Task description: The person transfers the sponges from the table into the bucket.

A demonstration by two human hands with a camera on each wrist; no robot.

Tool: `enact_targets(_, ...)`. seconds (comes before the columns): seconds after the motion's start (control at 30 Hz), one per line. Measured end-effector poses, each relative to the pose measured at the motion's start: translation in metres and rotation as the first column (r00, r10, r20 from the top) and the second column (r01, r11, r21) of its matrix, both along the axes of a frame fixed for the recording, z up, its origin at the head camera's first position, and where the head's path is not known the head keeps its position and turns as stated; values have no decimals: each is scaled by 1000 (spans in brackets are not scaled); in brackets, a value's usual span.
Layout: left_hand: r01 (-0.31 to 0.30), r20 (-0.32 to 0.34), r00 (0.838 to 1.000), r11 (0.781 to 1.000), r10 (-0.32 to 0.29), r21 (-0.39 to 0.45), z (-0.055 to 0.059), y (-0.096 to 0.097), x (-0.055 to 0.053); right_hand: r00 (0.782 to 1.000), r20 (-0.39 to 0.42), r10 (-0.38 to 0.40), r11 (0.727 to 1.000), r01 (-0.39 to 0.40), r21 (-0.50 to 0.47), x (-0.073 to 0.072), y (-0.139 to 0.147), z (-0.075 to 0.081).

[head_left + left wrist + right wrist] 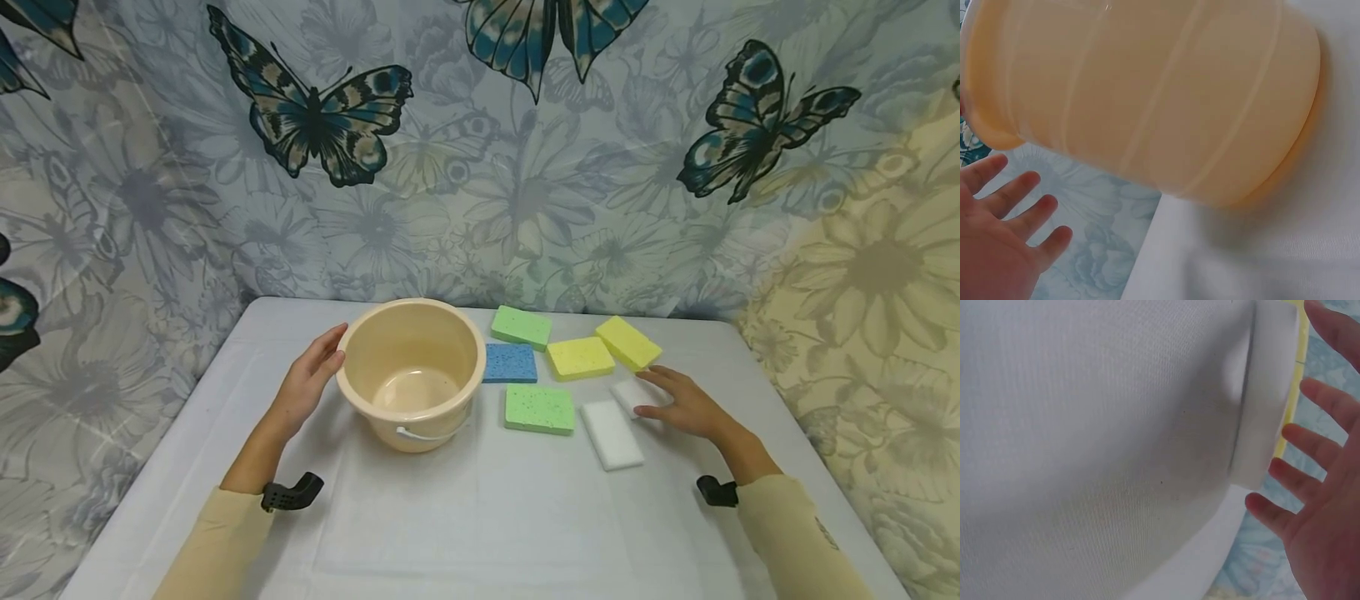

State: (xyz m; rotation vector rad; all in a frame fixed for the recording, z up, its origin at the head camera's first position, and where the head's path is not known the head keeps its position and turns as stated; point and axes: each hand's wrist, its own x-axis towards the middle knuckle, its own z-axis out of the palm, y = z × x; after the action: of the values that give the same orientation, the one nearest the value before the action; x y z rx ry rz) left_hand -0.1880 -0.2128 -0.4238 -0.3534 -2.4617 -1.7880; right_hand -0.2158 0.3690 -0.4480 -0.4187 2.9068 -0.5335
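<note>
A beige bucket point(375, 421) stands upright on the table, its inside bare and its thin handle lowered at the front. My left hand point(307, 379) is at the bucket's left side, fingertips right by the rim. In the left wrist view its fingers point(1019, 194) spread loosely beside the bucket wall. On the right, my right hand point(682, 404) reaches over a white sponge point(627, 397) and partly hides it. The right wrist view has the fingers point(1319, 447) spread and fairly straight close to that sponge. Another white sponge point(612, 435) lies just left of it.
Between bucket and right hand lie a blue sponge point(512, 363), a green sponge point(521, 326) behind it and another green sponge point(538, 409) in front. A yellow sponge point(580, 358) and a tilted yellow sponge point(628, 342) lie farther right. Butterfly-patterned cloth point(525, 208) hangs behind the white-covered table point(465, 533).
</note>
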Motion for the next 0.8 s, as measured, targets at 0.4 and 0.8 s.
enact_targets(0.4, -16, -38, 999, 998, 18, 59, -4, 2, 3, 998, 47, -34, 999, 33, 31, -6, -1, -1)
enact_targets(0.8, -124, -78, 988, 987, 132, 97, -7, 8, 4, 997, 78, -18, 995, 10, 97, -13, -4, 7)
